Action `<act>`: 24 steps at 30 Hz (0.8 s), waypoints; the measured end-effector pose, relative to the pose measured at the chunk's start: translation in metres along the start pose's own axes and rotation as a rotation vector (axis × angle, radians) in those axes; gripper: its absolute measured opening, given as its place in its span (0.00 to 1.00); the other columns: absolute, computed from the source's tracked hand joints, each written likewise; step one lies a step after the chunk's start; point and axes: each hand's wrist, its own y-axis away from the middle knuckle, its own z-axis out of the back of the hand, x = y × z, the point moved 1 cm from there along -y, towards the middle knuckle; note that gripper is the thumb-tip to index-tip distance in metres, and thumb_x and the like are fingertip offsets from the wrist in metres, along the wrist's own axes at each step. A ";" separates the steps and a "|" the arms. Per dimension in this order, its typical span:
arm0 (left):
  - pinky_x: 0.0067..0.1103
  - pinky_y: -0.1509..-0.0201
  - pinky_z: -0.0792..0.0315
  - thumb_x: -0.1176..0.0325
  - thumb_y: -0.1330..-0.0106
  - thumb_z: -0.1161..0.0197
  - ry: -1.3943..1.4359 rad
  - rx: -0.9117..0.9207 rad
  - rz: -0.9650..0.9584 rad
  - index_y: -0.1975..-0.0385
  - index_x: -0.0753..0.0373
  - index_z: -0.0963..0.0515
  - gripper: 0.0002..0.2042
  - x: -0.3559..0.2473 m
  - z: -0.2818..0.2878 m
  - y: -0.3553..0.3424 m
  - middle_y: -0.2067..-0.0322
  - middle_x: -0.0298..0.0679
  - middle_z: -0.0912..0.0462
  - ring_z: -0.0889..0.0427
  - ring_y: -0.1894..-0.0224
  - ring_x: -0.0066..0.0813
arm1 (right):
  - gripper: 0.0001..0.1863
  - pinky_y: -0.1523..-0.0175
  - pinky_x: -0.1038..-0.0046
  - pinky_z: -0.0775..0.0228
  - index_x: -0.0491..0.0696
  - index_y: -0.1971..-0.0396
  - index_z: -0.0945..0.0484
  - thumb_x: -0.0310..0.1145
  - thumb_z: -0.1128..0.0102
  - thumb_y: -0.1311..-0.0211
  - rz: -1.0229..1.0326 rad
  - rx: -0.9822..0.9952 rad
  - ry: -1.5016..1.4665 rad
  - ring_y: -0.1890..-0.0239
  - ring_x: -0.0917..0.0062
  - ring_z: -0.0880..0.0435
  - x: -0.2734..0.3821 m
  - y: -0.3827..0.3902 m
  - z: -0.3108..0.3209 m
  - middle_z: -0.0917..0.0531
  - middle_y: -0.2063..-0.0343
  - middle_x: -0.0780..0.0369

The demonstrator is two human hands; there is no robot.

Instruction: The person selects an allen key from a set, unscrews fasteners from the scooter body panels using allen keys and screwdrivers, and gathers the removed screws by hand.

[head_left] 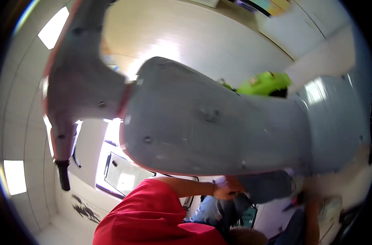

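A large grey scooter body [218,126] with a reddish edge fills the middle, close by and turned sideways in the picture. Its dark handlebar grip [63,175] points down at the left. From the lower edge, a red-sleeved arm leads to my left hand [226,188], which is beside blue denim below the scooter. Its fingers look curled by something dark that I cannot make out. Toward the lower right is my right hand [312,201], smeared by motion and partly lost in blur. A small red-and-dark object [294,202] is next to it, its kind unclear.
A bright green object [263,84] shows behind the scooter. Below the handlebar side stands a pale panel in a dark frame [126,174]. A green crate-like thing [248,216] and a dark wall picture [86,208] lie lower down. Light cabinets [292,28] are at the upper right.
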 end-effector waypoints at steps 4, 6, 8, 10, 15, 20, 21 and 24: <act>0.35 0.54 0.26 0.64 0.49 0.37 -0.031 -0.023 -0.054 0.55 0.62 0.22 0.20 0.009 0.014 0.021 0.58 0.44 0.19 0.20 0.57 0.42 | 0.17 0.40 0.61 0.36 0.48 0.52 0.19 0.35 0.51 0.38 -0.135 0.118 0.179 0.43 0.63 0.28 0.038 -0.035 0.035 0.22 0.47 0.57; 0.30 0.61 0.23 0.69 0.49 0.41 -0.074 -0.050 -0.037 0.62 0.64 0.19 0.14 0.000 0.024 0.005 0.67 0.42 0.17 0.17 0.65 0.39 | 0.15 0.43 0.63 0.35 0.54 0.57 0.16 0.37 0.50 0.38 -0.157 0.328 0.183 0.42 0.67 0.29 0.050 -0.046 0.071 0.22 0.48 0.62; 0.30 0.64 0.24 0.71 0.52 0.41 -0.069 -0.058 -0.039 0.63 0.64 0.18 0.15 -0.001 0.021 0.005 0.69 0.42 0.17 0.18 0.67 0.38 | 0.13 0.46 0.63 0.33 0.55 0.60 0.15 0.36 0.48 0.40 -0.182 0.244 0.266 0.44 0.67 0.29 0.062 -0.034 0.090 0.23 0.50 0.62; 0.29 0.65 0.25 0.71 0.53 0.41 -0.046 -0.043 -0.070 0.63 0.65 0.18 0.16 -0.003 0.022 -0.004 0.70 0.42 0.17 0.18 0.68 0.38 | 0.13 0.48 0.63 0.32 0.54 0.61 0.15 0.35 0.47 0.41 -0.209 0.242 0.247 0.45 0.67 0.29 0.056 -0.021 0.095 0.24 0.51 0.62; 0.30 0.61 0.25 0.73 0.58 0.38 -0.034 -0.033 -0.024 0.62 0.65 0.19 0.18 -0.002 0.019 -0.002 0.67 0.42 0.17 0.19 0.65 0.38 | 0.11 0.50 0.64 0.30 0.51 0.64 0.16 0.33 0.45 0.45 -0.208 0.207 0.187 0.47 0.66 0.29 0.053 -0.020 0.094 0.25 0.53 0.61; 0.29 0.62 0.25 0.75 0.60 0.40 -0.030 -0.087 -0.031 0.65 0.66 0.18 0.18 -0.005 0.020 -0.004 0.69 0.42 0.17 0.19 0.67 0.36 | 0.11 0.48 0.65 0.31 0.51 0.63 0.17 0.32 0.43 0.47 -0.215 0.212 0.162 0.46 0.65 0.30 0.051 -0.026 0.092 0.26 0.53 0.60; 0.29 0.62 0.25 0.76 0.60 0.40 -0.035 -0.086 -0.028 0.65 0.66 0.18 0.18 -0.005 0.021 -0.002 0.69 0.41 0.17 0.19 0.67 0.36 | 0.12 0.48 0.65 0.31 0.51 0.63 0.17 0.32 0.43 0.48 -0.208 0.227 0.168 0.46 0.65 0.30 0.053 -0.028 0.096 0.26 0.53 0.59; 0.29 0.62 0.25 0.76 0.60 0.40 -0.034 -0.082 -0.038 0.65 0.66 0.18 0.18 -0.003 0.021 -0.004 0.69 0.41 0.17 0.19 0.67 0.36 | 0.14 0.48 0.65 0.31 0.49 0.61 0.18 0.31 0.43 0.49 -0.198 0.236 0.155 0.46 0.64 0.31 0.051 -0.026 0.096 0.27 0.52 0.59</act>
